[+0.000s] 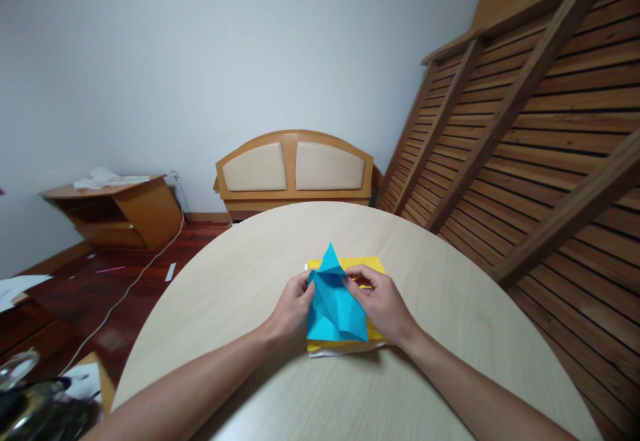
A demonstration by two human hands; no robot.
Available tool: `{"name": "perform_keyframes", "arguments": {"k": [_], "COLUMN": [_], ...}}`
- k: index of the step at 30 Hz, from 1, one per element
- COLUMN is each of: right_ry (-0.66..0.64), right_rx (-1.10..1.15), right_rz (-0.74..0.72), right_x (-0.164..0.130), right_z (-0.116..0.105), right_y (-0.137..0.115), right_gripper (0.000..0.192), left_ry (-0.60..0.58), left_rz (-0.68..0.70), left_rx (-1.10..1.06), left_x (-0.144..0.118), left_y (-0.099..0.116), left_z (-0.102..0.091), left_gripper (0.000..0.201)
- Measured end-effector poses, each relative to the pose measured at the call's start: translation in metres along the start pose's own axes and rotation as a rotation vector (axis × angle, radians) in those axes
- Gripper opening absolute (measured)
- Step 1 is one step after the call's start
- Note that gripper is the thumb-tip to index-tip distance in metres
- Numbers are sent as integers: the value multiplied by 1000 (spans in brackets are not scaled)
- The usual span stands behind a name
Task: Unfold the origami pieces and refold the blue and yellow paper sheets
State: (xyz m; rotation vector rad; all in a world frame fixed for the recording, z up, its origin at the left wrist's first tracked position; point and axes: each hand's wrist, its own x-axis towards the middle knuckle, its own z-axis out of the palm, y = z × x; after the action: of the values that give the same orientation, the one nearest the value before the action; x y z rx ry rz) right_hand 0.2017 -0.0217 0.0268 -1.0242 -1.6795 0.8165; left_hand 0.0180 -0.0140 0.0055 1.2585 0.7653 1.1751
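Seen from the head camera: a blue folded paper (334,301) held between both hands above the middle of a round pale table (450,307), nearer the near edge than the far one. Long axis running away from the body, one sharp tip pointing toward the far edge, the broader end spread toward the near edge. Left hand (293,307) pinching the left flap, thumb and fingertips pressed together on the paper's left edge. Right hand (380,301) pinching the right side higher up, fingers (357,274) closed on a fold just below the tip. Both hands touching the paper from opposite sides, so the piece lies straight between the two grips, neither one clearly nearer; the right grip sitting a little farther up the axis than the left. Under the blue piece, a stack of yellow sheets (373,264) lying flat on the table, with a white sheet (325,353) showing at its near edge; whether the blue paper's lower end touches the stack or hovers just above it cannot be told. Beyond the far edge, a wooden headboard (295,171) against the wall; to the right, a slatted wooden frame (525,114) leaning; at far left, a low wooden stand (120,211) on the floor.
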Motion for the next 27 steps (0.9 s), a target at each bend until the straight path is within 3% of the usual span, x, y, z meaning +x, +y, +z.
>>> {"name": "perform_keyframes", "arguments": {"k": [7, 13, 17, 20, 21, 25, 27], "right_ry": [-86, -31, -93, -139, -127, -114, -152], "right_rx": [25, -39, -250, -405, -446, -515, -535], "right_rz": [2, -1, -202, -310, -314, -325, -368], "right_x": [0, 0, -2, -6, -6, -7, -6], "right_z": [-1, -4, -8, -5, -3, 1, -1], "right_y": [0, -1, -5, -5, -5, -4, -4], "right_gripper": [28, 25, 26, 54, 55, 21, 22], "left_ry": [-77, 89, 164, 136, 124, 72, 44], "left_rz": [35, 91, 129, 143, 134, 69, 49], "left_rx": [137, 314, 401, 424, 437, 450, 438], "left_x": [1, 2, 2, 2, 1, -4, -6], "left_y": [2, 4, 9, 10, 10, 11, 13], "left_z": [-10, -10, -8, -7, -6, -3, -2], "left_gripper": [34, 41, 43, 43, 45, 53, 55]}}
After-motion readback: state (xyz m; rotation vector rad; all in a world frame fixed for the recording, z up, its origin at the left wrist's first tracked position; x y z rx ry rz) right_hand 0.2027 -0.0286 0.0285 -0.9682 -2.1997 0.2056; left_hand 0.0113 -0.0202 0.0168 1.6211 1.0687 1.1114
